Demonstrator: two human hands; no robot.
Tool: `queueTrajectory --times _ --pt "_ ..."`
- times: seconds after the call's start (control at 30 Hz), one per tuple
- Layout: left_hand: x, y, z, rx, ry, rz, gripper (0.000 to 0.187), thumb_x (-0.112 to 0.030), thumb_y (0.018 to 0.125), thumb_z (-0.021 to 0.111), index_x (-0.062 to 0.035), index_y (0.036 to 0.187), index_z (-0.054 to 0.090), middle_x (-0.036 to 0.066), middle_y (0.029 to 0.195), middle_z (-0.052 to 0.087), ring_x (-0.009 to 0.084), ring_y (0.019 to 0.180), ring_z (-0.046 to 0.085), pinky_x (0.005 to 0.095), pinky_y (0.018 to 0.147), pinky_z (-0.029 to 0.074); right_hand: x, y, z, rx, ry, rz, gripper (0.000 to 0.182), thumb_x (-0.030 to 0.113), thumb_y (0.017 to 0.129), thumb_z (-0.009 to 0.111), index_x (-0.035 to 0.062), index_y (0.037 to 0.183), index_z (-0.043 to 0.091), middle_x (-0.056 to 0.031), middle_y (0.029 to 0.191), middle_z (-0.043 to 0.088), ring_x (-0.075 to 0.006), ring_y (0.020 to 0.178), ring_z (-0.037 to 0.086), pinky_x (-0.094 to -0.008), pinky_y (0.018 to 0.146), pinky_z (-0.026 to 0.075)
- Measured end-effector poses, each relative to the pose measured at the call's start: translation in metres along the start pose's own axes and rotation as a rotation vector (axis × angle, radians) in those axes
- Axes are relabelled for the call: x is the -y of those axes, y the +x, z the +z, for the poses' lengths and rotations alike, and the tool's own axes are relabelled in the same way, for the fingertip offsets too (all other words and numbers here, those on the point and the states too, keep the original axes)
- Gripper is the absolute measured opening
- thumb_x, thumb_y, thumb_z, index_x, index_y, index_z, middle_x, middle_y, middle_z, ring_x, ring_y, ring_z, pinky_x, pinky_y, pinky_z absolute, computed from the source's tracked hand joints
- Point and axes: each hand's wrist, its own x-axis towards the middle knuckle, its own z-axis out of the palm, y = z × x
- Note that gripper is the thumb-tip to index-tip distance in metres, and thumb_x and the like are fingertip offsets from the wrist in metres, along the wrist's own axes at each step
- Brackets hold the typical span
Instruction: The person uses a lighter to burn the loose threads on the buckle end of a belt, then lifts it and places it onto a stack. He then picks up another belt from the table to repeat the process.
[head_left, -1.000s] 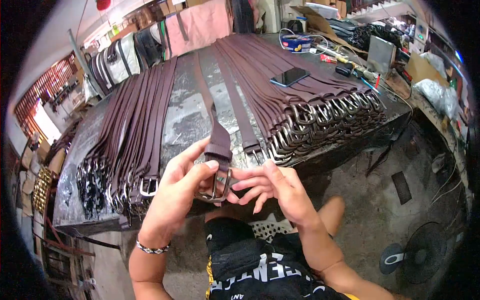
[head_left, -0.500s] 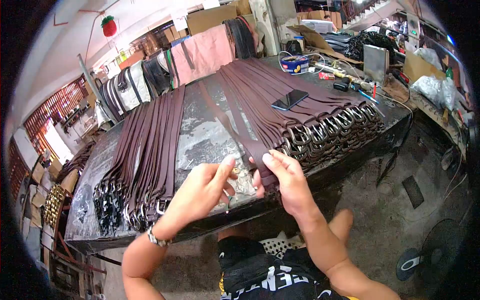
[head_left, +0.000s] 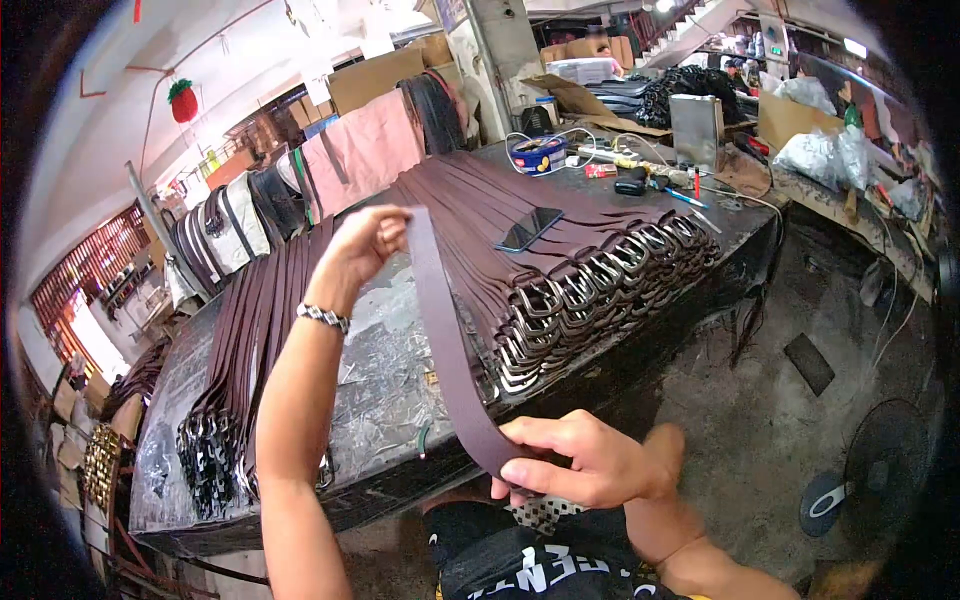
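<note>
On the counter [head_left: 390, 390], a row of brown belts [head_left: 245, 340] lies at the left. The left hand [head_left: 365, 245], raised, pinches the upper end of a brown belt strap [head_left: 445, 350]; the right hand [head_left: 585, 462] closes on its lower end near the counter edge. Right of it lie stacked buckled belts [head_left: 580, 290], a phone [head_left: 530, 228] and a blue round tin [head_left: 537, 155], contents unseen.
</note>
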Motion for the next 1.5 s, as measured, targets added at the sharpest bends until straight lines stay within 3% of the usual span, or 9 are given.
queueTrajectory --times 0.13,0.2,0.33,0.57,0.97,1.1,1.33,1.37,1.5 --pt "-0.058 -0.001 0.002 -0.066 -0.117 0.103 0.017 -0.010 0.093 0.071 -0.0022 0.092 0.056 0.001 0.072 0.060 0.0115 0.053 0.053 0.0213 0.052 0.045 -0.004 -0.004 -0.002 0.116 0.059 -0.014 0.030 0.014 0.106 0.058 -0.0059 0.128 0.060 -0.0105 0.097 0.074 -0.0153 0.079 0.070 -0.0295 0.074 0.057" --pt "-0.081 0.023 -0.027 -0.149 -0.160 0.119 0.046 -0.003 0.091 0.073 0.0096 0.127 0.048 0.015 0.090 0.066 0.0222 0.069 0.066 0.0298 0.062 0.055 -0.006 -0.004 0.001 0.145 0.098 -0.026 0.026 0.010 0.105 0.058 -0.0063 0.126 0.062 -0.0101 0.102 0.074 -0.0149 0.085 0.070 -0.0295 0.078 0.057" --pt "-0.126 -0.017 0.004 -0.166 -0.236 0.257 0.079 -0.001 0.092 0.072 0.0146 0.148 0.019 0.011 0.089 0.058 0.0246 0.077 0.062 0.0323 0.068 0.056 -0.013 -0.004 0.008 0.080 0.167 -0.021 0.030 0.018 0.107 0.057 -0.0046 0.127 0.060 -0.0108 0.099 0.074 -0.0165 0.082 0.070 -0.0310 0.076 0.057" --pt "-0.200 0.048 -0.091 -0.035 -0.638 0.039 0.042 -0.003 0.095 0.066 0.0126 0.131 0.051 0.030 0.120 0.068 0.0420 0.100 0.072 0.0483 0.091 0.063 -0.022 -0.005 0.014 0.192 0.129 -0.054 0.030 0.018 0.108 0.053 -0.0032 0.129 0.058 -0.0101 0.098 0.073 -0.0176 0.082 0.070 -0.0336 0.078 0.056" --pt "-0.371 -0.021 -0.057 0.077 -0.154 0.441 0.051 -0.002 0.102 0.058 0.0218 0.142 0.038 0.037 0.140 0.054 0.0413 0.128 0.060 0.0458 0.116 0.050 -0.039 -0.001 0.016 0.266 0.128 -0.066 0.026 0.016 0.108 0.056 -0.0019 0.124 0.065 -0.0104 0.107 0.074 -0.0177 0.092 0.072 -0.0320 0.084 0.055" --pt "-0.407 -0.051 -0.046 0.129 0.337 0.570 0.056 -0.007 0.102 0.062 0.0163 0.147 0.038 0.029 0.147 0.053 0.0364 0.130 0.061 0.0396 0.116 0.050 -0.051 0.000 0.020 0.283 0.116 -0.176 0.030 0.022 0.107 0.056 -0.0023 0.123 0.061 -0.0125 0.104 0.077 -0.0254 0.087 0.074 -0.0364 0.079 0.055" --pt "-0.303 -0.166 0.122 -0.235 0.310 0.921 0.021 0.007 0.091 0.058 0.0124 0.112 0.058 0.002 0.071 0.049 0.0083 0.053 0.042 0.0206 0.041 0.027 -0.041 -0.004 0.013 0.511 0.205 -0.225 0.026 0.015 0.105 0.058 -0.0014 0.124 0.065 -0.0150 0.107 0.075 -0.0276 0.089 0.071 -0.0364 0.081 0.053" --pt "-0.293 -0.168 0.120 -0.162 0.381 1.033 0.030 0.011 0.083 0.066 0.0094 0.113 0.060 0.009 0.085 0.060 0.0176 0.075 0.059 0.0250 0.071 0.049 -0.044 -0.004 0.013 0.560 0.226 -0.221 0.028 0.014 0.105 0.058 -0.0013 0.128 0.064 -0.0159 0.111 0.075 -0.0280 0.092 0.072 -0.0361 0.082 0.053" --pt "-0.307 -0.128 0.098 -0.224 0.439 0.982 0.025 0.010 0.087 0.058 0.0106 0.112 0.058 0.011 0.093 0.057 0.0209 0.085 0.057 0.0305 0.084 0.050 -0.055 -0.005 0.015 0.568 0.327 -0.246 0.026 0.014 0.105 0.058 -0.0022 0.125 0.065 -0.0146 0.110 0.074 -0.0247 0.093 0.070 -0.0358 0.083 0.053"
